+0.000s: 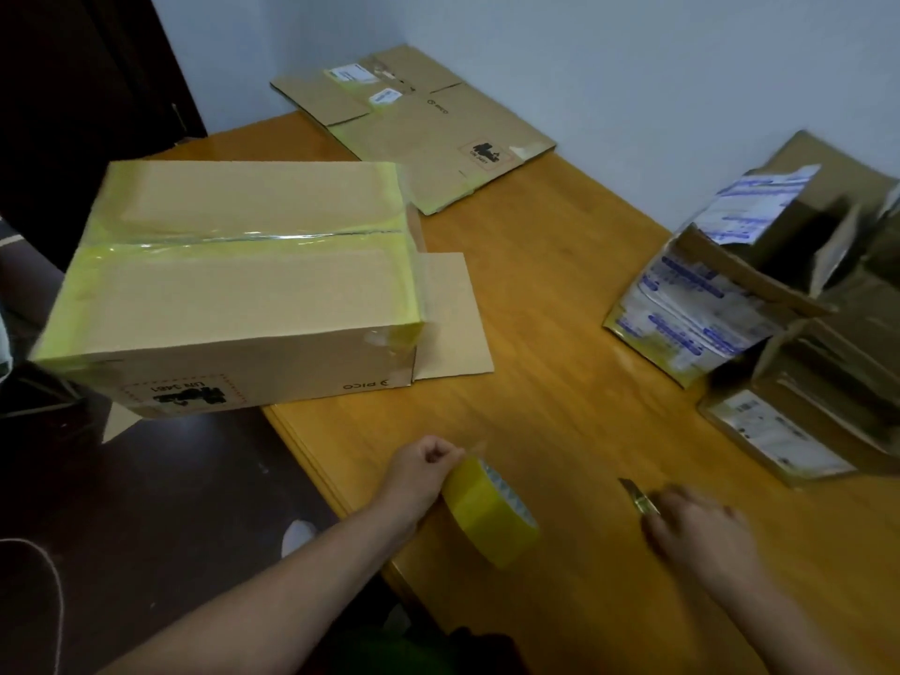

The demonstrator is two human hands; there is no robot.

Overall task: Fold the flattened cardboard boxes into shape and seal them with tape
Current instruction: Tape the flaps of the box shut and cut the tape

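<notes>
A folded cardboard box [234,294] stands on the left of the wooden table [560,382], its top seam covered with yellowish tape and one flap lying flat to its right. A flattened box [419,124] lies at the far end of the table. My left hand [423,475] grips a roll of yellow tape [492,513] near the table's front edge. My right hand [701,533], blurred, rests on the table with a small yellow utility knife [638,496] sticking out from under its fingers.
Several opened, crumpled boxes with white labels [759,304] are piled at the right side of the table. The folded box overhangs the table's left edge above a dark floor. A white cord [44,567] lies on the floor at left.
</notes>
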